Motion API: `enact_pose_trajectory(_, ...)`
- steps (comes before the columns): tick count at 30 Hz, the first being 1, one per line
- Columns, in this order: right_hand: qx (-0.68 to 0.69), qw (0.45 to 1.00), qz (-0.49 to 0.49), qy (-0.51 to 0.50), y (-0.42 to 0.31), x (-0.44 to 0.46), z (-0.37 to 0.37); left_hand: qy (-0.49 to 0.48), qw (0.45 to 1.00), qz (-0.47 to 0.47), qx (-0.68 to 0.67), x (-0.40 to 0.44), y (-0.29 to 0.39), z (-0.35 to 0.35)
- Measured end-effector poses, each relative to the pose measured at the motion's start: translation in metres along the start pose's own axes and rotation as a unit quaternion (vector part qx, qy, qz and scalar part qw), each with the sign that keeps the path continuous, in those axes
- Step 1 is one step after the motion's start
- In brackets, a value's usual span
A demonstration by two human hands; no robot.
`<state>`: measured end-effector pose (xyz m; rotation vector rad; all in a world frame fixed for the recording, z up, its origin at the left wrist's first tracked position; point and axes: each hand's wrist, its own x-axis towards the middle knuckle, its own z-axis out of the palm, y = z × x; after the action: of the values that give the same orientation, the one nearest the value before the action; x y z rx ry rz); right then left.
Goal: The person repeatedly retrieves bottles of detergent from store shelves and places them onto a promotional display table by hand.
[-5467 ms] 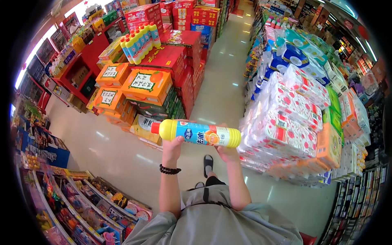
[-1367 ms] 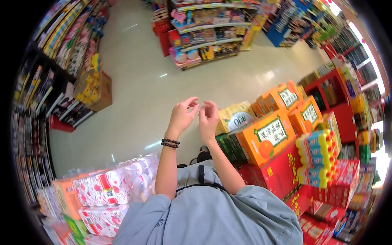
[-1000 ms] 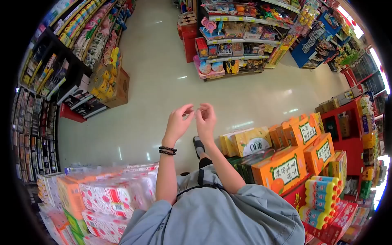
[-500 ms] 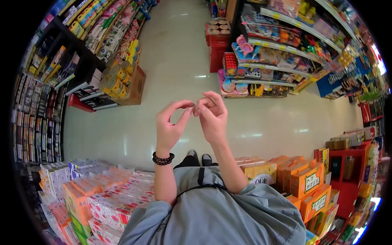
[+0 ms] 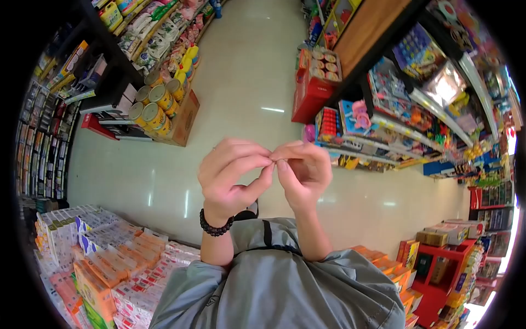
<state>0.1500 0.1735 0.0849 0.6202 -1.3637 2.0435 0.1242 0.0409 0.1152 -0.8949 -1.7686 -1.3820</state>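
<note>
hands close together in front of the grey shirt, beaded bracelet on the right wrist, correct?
No, the beaded bracelet is on the left wrist, not the right, as the head view shows. The left hand and right hand are close together in front of the grey shirt.

1. Left hand and right hand meet at the fingertips, over the floor, before the waist.
2. Ahead on the left, cans stand at a carton; in it or beside it, I can't tell.
3. Across the aisle, right, tubs sit atop a box by the toy shelves.
4. Nearer, packs lie piled left; cartons sit right, beside a stand.
</note>
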Motion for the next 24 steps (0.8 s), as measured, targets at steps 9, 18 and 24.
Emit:
enact_pose_trajectory(9, -0.134, 0.989, -0.064, 0.005, 0.083, 0.075, 0.025, -0.001, 0.995, 0.036, 0.089, 0.061, -0.089, -0.018)
enact_pose_trajectory(18, -0.196, 0.980, -0.019, 0.028, 0.174, 0.147, 0.025, -0.025, 0.983, 0.036, 0.180, 0.100, -0.194, -0.014)
enact_pose_trajectory(24, -0.177, 0.983, -0.029, 0.031, 0.254, 0.231, 0.025, -0.042, 0.974, 0.015, 0.224, 0.162, -0.277, -0.006)
